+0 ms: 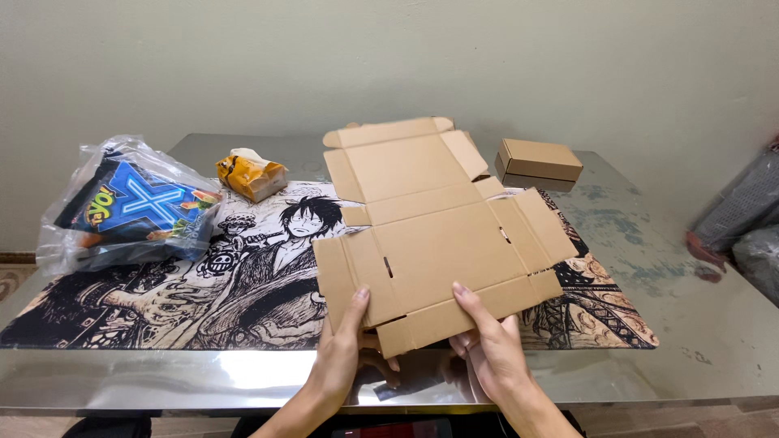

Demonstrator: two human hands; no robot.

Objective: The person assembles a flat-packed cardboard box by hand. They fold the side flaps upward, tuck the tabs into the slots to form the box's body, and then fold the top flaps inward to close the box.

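Head view: the flat, unfolded cardboard box blank (pixel 438 235) lies on the printed black-and-white mat (pixel 203 300) that covers most of the metal bench (pixel 706 324), with its near edge projecting toward the person. The left hand (pixel 341 349) grips the near-left portion of the blank, thumb on top beside a slot, remaining fingers (pixel 388 361) curled underneath; the right hand (pixel 487 345) grips the near flap from the right in the same way, thumb laid along the top face and fingers (pixel 458 345) below. Both hands are therefore closed on the cardboard, not spread. The near front flap appears to be bent along its score line, so the step in hand is judged to be raising this flap. To do it well, keep both thumbs just behind the score, apply equal upward pressure from the fingers beneath, and fold along the full crease at once so that the panel does not buckle or tear at the slots. Keep the rest of the blank flat on the mat; the far lid panel and side flaps should stay undisturbed. Surrounding items stand well apart from the working area: a clear plastic bag with a blue snack pack (pixel 130 211) at far left, a small yellow packet (pixel 251 174) behind it, and an assembled closed brown box (pixel 540 162) at the far right of the blank.
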